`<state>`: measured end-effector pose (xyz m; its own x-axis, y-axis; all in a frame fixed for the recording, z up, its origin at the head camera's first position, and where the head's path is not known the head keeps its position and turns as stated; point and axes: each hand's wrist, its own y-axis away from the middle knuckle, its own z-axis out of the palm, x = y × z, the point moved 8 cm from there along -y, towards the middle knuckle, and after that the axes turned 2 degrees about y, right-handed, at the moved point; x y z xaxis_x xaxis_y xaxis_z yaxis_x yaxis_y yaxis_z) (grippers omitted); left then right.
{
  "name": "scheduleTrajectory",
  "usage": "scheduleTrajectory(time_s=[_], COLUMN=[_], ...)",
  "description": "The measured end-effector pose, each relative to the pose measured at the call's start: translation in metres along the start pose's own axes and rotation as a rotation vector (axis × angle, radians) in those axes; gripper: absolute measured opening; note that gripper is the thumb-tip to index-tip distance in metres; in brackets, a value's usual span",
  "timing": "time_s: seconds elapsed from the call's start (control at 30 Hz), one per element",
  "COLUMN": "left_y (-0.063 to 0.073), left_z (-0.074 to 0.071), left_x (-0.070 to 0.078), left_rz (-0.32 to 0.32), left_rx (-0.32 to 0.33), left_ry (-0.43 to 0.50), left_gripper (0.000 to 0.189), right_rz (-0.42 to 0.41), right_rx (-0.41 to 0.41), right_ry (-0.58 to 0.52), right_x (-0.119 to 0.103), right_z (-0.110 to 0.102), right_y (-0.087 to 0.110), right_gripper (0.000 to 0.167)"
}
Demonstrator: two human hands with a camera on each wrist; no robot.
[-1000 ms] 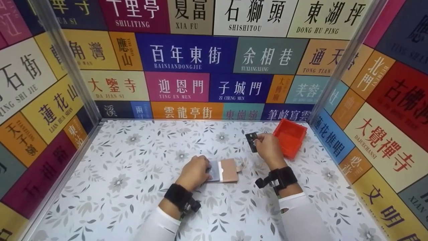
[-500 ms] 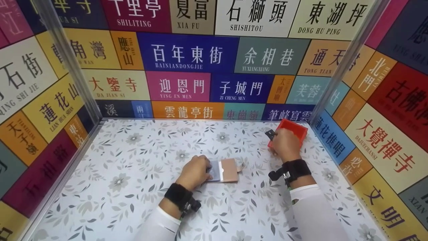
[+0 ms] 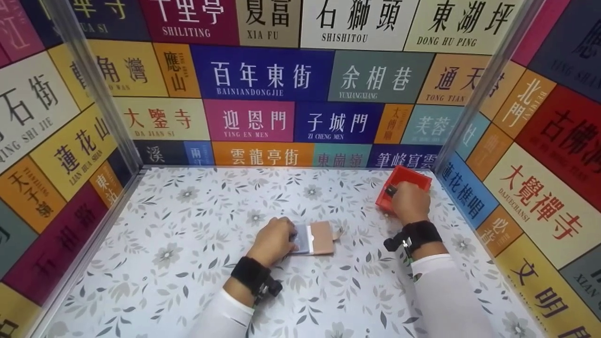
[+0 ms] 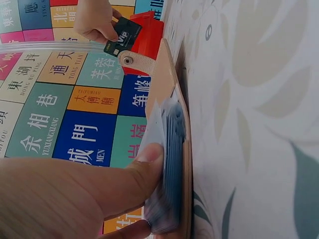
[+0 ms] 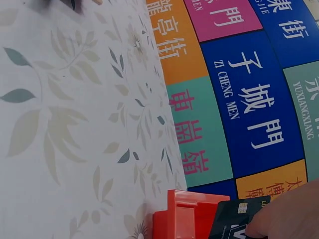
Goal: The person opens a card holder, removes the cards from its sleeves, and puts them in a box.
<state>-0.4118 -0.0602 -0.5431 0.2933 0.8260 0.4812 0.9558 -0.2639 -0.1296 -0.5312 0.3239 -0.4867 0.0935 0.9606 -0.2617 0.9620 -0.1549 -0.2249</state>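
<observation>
My right hand [image 3: 412,202] pinches a black VIP card [image 4: 125,36] over the red box [image 3: 384,203]. In the right wrist view the card [image 5: 230,219], with its gold chip, overlaps the box's opening. A tan card holder [image 3: 322,237] lies spread on the table, its snap strap [image 4: 137,62] pointing right. My left hand [image 3: 272,241] is at its left part, the thumb [image 4: 144,172] on the stack of clear plastic sleeves [image 4: 175,149] and a finger showing below. The left part of the holder is partly hidden under that hand.
The table [image 3: 188,281] has a white cover printed with leaves and flowers. Walls of colourful sign panels [image 3: 263,75] stand at the back and both sides, and the red box is close to the back right corner. Each wrist wears a black strap [image 3: 420,237] with a camera.
My right hand has moved right with the black card, from beside the red box to over it. My left hand and the card holder have stayed in place.
</observation>
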Motion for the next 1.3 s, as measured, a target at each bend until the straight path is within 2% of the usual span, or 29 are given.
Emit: scheduleTrajectory(time_s=[0.1, 0.33, 0.5, 0.7, 0.93, 1.17, 1.3], left_y=[0.0, -0.003, -0.004, -0.003, -0.003, -0.003, -0.003], left_z=[0.0, 0.003, 0.003, 0.003, 0.003, 0.004, 0.003], left_x=[0.001, -0.005, -0.004, -0.004, -0.005, -0.004, -0.004], left_rz=[0.006, -0.017, -0.016, -0.019, -0.03, -0.026, -0.026], left_rx=[0.0, -0.011, -0.009, -0.017, -0.019, -0.015, -0.011], left_ry=[-0.003, 0.011, 0.0, 0.003, 0.025, 0.014, -0.008], left_gripper=[0.036, 0.043, 0.042, 0.041, 0.043, 0.043, 0.042], right_rz=[0.009, -0.066, -0.062, -0.087, -0.125, -0.153, -0.196], right_rx=[0.003, 0.077, 0.052, 0.046, 0.05, 0.014, 0.037], right_ry=[0.003, 0.023, 0.051, 0.126, 0.163, 0.163, 0.137], right_x=[0.002, -0.001, -0.001, 0.0, 0.0, 0.001, -0.001], right_z=[0.002, -0.002, 0.005, 0.013, 0.023, 0.033, 0.034], right_y=[-0.001, -0.002, 0.0, 0.001, 0.002, 0.006, 0.008], right_gripper=[0.024, 0.026, 0.025, 0.026, 0.022, 0.024, 0.022])
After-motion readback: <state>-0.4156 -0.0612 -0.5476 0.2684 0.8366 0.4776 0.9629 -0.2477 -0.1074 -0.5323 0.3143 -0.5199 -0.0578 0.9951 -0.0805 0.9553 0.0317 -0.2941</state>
